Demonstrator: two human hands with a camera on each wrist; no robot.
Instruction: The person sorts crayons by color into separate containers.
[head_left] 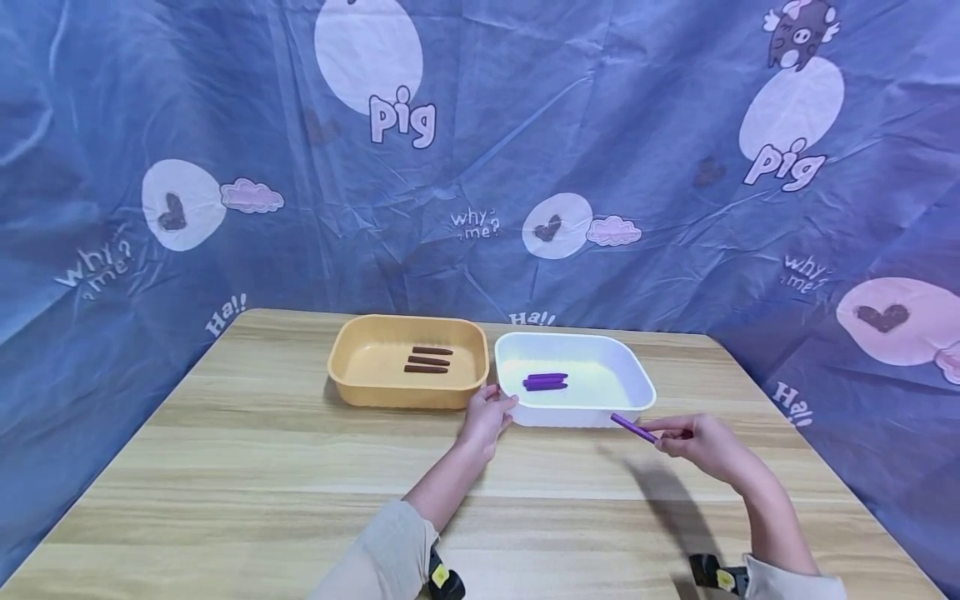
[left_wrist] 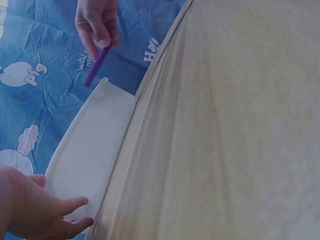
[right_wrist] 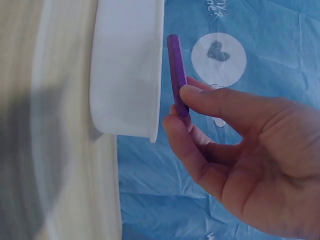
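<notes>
My right hand point(head_left: 708, 450) pinches a purple crayon point(head_left: 633, 428) between thumb and fingertips, just off the front right corner of the white tray point(head_left: 573, 417). In the right wrist view the crayon point(right_wrist: 176, 70) has flat sides and stands beside the tray's rim, apart from it. Inside the white tray lie several purple crayons point(head_left: 546, 383), close together. My left hand point(head_left: 483, 421) touches that tray's front left corner; in the left wrist view its fingers point(left_wrist: 75, 205) reach out loosely against the outer wall.
A yellow-orange tray point(head_left: 405, 398) stands left of the white one, with 3 brown crayons point(head_left: 427, 360) inside. Both trays sit toward the back of the wooden table point(head_left: 225, 483). A blue printed cloth point(head_left: 480, 167) hangs behind and at the sides.
</notes>
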